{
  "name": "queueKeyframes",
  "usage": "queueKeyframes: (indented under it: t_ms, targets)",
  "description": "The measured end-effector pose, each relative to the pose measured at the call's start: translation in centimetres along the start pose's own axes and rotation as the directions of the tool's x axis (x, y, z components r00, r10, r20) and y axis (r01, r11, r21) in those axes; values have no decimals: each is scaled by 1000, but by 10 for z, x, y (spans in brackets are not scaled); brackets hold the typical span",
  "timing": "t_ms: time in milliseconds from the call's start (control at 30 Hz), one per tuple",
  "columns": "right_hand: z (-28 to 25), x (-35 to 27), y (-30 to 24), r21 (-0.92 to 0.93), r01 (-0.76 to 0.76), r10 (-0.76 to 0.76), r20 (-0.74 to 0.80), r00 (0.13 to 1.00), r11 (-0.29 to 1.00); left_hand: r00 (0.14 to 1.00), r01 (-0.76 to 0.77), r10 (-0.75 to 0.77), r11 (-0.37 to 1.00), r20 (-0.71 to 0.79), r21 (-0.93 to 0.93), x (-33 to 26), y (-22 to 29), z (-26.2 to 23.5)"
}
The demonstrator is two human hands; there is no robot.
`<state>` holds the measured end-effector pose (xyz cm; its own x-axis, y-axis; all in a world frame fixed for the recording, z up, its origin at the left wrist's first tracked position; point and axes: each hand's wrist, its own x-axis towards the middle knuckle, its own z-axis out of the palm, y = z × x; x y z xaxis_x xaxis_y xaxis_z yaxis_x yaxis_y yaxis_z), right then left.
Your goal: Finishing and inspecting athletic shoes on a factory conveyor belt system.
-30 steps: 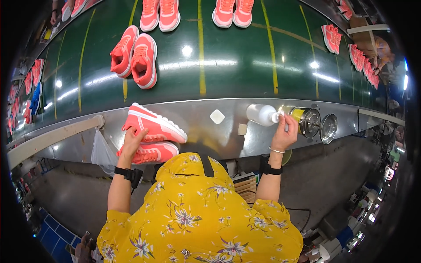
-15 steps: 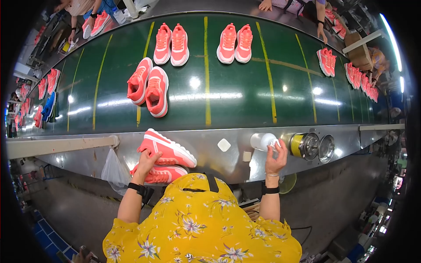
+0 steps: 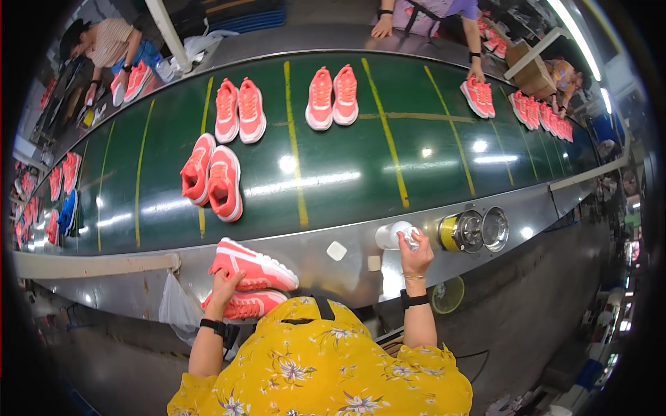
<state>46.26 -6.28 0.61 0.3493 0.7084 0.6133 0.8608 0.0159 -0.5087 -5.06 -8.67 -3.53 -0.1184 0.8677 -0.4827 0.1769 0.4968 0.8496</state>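
Observation:
My left hand (image 3: 223,288) is closed around a coral sneaker (image 3: 257,267) with a white sole, which lies tilted on its side on the metal ledge. A second coral sneaker (image 3: 253,304) rests just below it, nearer my body. To the right, my right hand (image 3: 417,259) pinches a small crumpled white cloth (image 3: 411,238) at the end of a white bottle (image 3: 386,237). The bottle appears to lie on its side on the ledge; my fingers partly hide the cloth. Beside that hand stands a yellow-banded metal can (image 3: 452,232).
A round metal lid (image 3: 494,229) adjoins the can. On the ledge are a white square pad (image 3: 336,250) and a beige block (image 3: 374,263). Beyond runs a green conveyor belt (image 3: 347,173) carrying several coral sneakers. A pale rail (image 3: 97,265) and a plastic bag (image 3: 178,308) are at left. Co-workers stand across.
The whole view has tilted and shifted. Across the belt, a co-worker's hand has come down onto a pair of sneakers. My hands keep nearly the same holds.

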Motion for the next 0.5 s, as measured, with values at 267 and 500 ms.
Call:
queueKeyframes:
  t_ms: [267,500]
  targets:
    - [8,17,7,678,-562,766,-1,643,473,993,-82,99,973,-71,216,-4,-18,-11]
    - [30,3,10,769,-489,758,587,283,-412,998,-53,53,999,-22,2,5,-35,-16]
